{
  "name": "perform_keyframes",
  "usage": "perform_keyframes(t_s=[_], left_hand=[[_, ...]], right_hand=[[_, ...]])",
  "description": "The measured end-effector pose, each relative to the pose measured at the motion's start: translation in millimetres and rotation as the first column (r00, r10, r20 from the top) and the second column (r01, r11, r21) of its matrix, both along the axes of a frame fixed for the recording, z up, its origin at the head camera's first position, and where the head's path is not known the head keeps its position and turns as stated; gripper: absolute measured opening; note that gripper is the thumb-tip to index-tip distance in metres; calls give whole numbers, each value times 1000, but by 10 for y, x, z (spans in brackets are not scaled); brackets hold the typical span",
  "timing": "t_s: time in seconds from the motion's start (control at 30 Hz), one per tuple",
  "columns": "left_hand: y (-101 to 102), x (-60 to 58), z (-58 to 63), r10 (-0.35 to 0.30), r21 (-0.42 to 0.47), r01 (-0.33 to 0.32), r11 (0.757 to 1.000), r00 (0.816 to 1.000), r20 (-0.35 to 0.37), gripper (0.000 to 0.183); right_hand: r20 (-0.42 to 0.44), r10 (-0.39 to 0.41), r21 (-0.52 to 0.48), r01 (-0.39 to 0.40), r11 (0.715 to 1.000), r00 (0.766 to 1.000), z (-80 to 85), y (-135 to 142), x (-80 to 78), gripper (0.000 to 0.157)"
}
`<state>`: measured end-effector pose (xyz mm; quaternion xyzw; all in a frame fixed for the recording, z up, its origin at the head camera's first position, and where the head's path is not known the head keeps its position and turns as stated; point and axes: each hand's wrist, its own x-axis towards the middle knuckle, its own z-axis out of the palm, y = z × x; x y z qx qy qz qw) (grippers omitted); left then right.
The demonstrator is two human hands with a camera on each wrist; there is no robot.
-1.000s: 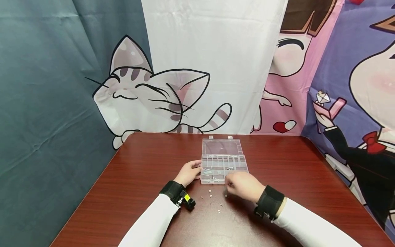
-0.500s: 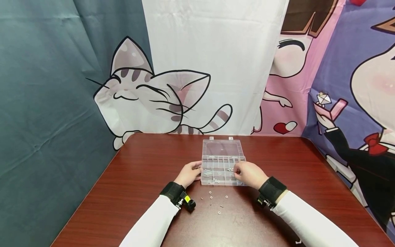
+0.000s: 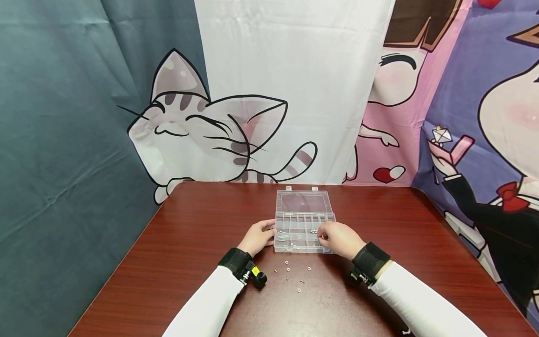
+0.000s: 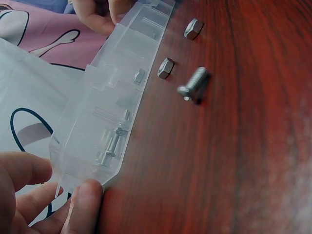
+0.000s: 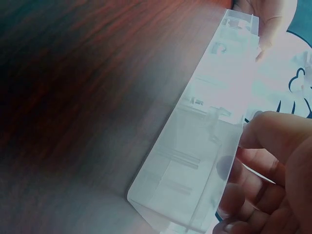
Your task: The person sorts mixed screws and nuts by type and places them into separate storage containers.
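Note:
A clear plastic compartment box (image 3: 290, 250) lies on the table with its lid (image 3: 304, 202) folded back. My left hand (image 3: 256, 238) grips the box's left end, thumb at the front wall and fingers behind. Over the right-hand compartments, my right hand (image 3: 342, 239) has its fingers curled; one fingertip (image 5: 225, 168) shows through the plastic in the right wrist view. I cannot tell whether those fingers hold anything. Several screws (image 4: 113, 141) lie inside near the left end, and a nut (image 4: 139, 75) shows through the front wall. Small metal pieces (image 3: 314, 230) sit beside the right fingertips.
In front of the box, a screw (image 4: 195, 84) and hex nuts (image 4: 165, 68) lie scattered on the dark red wooden table (image 3: 202, 262). A printed cloth (image 3: 294, 56) hangs behind the table's far edge.
My right hand has moved from the box's front edge to its right-hand compartments, then stayed nearly still over the last half second. My left hand keeps its grip on the box.

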<state>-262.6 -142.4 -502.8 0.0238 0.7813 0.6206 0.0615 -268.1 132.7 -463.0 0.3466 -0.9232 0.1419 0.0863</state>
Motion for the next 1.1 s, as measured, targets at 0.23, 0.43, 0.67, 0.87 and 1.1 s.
perform_keyframes(t_s=[0.23, 0.43, 0.67, 0.87, 1.1], left_hand=[[9, 8, 18, -7, 17, 7, 1000, 1000, -1, 45], [4, -19, -17, -2, 13, 2, 1000, 1000, 0, 45], [1, -15, -2, -6, 0, 6, 1000, 1000, 1, 45], [4, -15, -3, -1, 2, 1, 1000, 1000, 1, 45], [-5, -20, -41, -1, -1, 1, 1000, 1000, -2, 45]], right_hand=[[-16, 3, -15, -3, 1000, 1000, 3, 25, 4, 11], [-15, -26, -33, 26, 999, 1000, 5, 60, 41, 13], [-49, 9, -63, -12, 998, 999, -11, 76, 248, 12], [-47, 101, -42, -103, 994, 994, -25, 25, 523, 6], [-50, 179, -21, -180, 983, 983, -31, -45, 752, 10]])
